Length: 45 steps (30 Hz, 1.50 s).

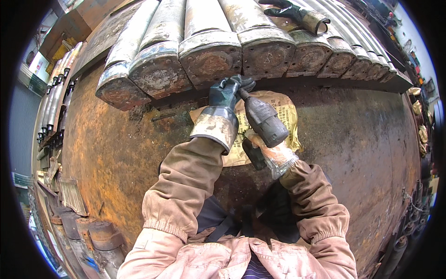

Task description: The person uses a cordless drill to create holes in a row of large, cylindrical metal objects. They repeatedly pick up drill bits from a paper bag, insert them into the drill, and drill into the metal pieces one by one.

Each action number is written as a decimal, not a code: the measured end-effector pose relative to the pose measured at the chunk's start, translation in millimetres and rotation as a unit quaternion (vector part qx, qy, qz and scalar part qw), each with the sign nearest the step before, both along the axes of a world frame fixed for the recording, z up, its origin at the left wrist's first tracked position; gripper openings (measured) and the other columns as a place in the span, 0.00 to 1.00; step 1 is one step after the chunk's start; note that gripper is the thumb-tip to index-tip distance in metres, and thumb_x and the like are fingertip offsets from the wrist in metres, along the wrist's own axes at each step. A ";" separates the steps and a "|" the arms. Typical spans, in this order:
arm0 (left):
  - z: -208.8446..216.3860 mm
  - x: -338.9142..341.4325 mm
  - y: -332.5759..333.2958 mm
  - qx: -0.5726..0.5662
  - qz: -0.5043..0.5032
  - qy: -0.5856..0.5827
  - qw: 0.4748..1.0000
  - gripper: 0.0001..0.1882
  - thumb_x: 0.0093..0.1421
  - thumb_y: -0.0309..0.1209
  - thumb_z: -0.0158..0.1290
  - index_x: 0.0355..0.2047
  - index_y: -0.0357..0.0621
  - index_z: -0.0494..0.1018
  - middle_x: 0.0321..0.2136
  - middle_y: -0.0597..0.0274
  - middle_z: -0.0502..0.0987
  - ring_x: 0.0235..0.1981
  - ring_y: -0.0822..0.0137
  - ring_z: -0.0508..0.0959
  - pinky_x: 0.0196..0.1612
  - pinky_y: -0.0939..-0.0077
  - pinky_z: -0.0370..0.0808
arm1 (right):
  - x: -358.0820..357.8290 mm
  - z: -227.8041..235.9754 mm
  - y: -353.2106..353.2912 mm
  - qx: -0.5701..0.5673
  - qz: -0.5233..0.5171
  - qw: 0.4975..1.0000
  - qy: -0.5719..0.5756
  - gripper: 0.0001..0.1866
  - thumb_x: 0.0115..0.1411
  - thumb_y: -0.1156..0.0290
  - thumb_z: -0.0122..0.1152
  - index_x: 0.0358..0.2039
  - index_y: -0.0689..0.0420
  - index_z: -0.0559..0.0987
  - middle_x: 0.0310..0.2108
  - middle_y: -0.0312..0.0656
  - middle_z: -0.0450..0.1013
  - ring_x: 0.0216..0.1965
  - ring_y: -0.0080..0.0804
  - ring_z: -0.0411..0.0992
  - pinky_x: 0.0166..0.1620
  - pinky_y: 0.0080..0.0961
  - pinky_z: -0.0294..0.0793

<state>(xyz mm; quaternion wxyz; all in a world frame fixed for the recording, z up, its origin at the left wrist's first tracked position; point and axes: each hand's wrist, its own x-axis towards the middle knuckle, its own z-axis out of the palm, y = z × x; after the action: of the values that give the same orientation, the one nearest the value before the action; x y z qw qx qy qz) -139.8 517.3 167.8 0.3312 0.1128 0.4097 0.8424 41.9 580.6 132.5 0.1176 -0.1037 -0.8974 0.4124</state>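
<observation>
Power tool [268, 124] in front of you sits over a crumpled yellow paper sheet [291, 120], its narrow nose pointing up and a little left toward the row of metal columns [206, 16]. Your right hand [275, 152], in a clear plastic glove, has its fingers wrapped round the handle, with a black block [253, 154] at the handle's lower end. Your left hand [226, 96], in a dark green glove with a pale, stained cuff, is at the nose, its fingers curled close together; you cannot tell what they pinch there, if anything. Just beyond that hand are the columns' rusty end plates [211, 65]. Under the paper spreads a rusty metal plate [121, 158]. A spare glove [312, 19] lies on the columns to your right.
</observation>
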 end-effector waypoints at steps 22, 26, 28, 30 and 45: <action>-41.4 -60.2 -132.4 -0.355 0.061 0.380 0.852 0.08 0.59 0.27 0.59 0.38 0.37 0.81 0.36 0.57 0.83 0.37 0.69 0.80 0.43 0.74 0.77 | -75.5 42.1 -57.3 -0.201 0.015 0.977 0.074 0.08 0.59 0.67 0.61 0.30 0.57 0.75 0.22 0.31 0.66 0.24 0.21 0.63 0.31 0.23 0.62; -21.2 -64.0 -157.7 -0.318 0.080 0.291 0.899 0.09 0.60 0.26 0.59 0.40 0.37 0.81 0.36 0.59 0.83 0.37 0.71 0.80 0.43 0.75 0.77 | -98.9 28.8 -72.1 -0.319 -0.010 0.947 0.019 0.09 0.60 0.67 0.61 0.27 0.57 0.74 0.21 0.31 0.66 0.24 0.21 0.62 0.31 0.24 0.62; -1.1 -58.7 -165.9 -0.277 0.085 0.214 0.933 0.11 0.60 0.25 0.59 0.42 0.37 0.80 0.38 0.58 0.83 0.38 0.70 0.81 0.45 0.75 0.77 | -110.5 14.2 -76.5 -0.354 -0.003 0.935 0.031 0.11 0.60 0.66 0.61 0.24 0.56 0.73 0.20 0.32 0.65 0.24 0.21 0.62 0.30 0.24 0.61; -0.6 -60.2 -174.3 -0.256 0.104 0.207 0.939 0.10 0.59 0.27 0.60 0.41 0.37 0.80 0.37 0.60 0.83 0.37 0.71 0.80 0.44 0.75 0.77 | -120.1 6.4 -84.0 -0.356 -0.001 0.933 0.046 0.12 0.60 0.66 0.62 0.24 0.56 0.72 0.19 0.32 0.65 0.24 0.21 0.62 0.29 0.24 0.60; 11.1 -67.2 -196.7 -0.147 0.153 0.100 0.972 0.10 0.59 0.24 0.60 0.41 0.33 0.79 0.37 0.55 0.82 0.37 0.67 0.81 0.44 0.73 0.79 | -148.7 -30.0 -106.9 -0.635 0.046 0.742 0.210 0.08 0.66 0.71 0.49 0.42 0.56 0.74 0.31 0.33 0.73 0.31 0.26 0.72 0.38 0.24 0.75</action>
<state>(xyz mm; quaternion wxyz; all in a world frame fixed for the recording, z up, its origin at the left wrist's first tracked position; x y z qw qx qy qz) -207.0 320.7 178.9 0.1693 0.0824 0.5727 0.7978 -106.8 473.7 102.6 0.1909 -0.0233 -0.3846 0.9028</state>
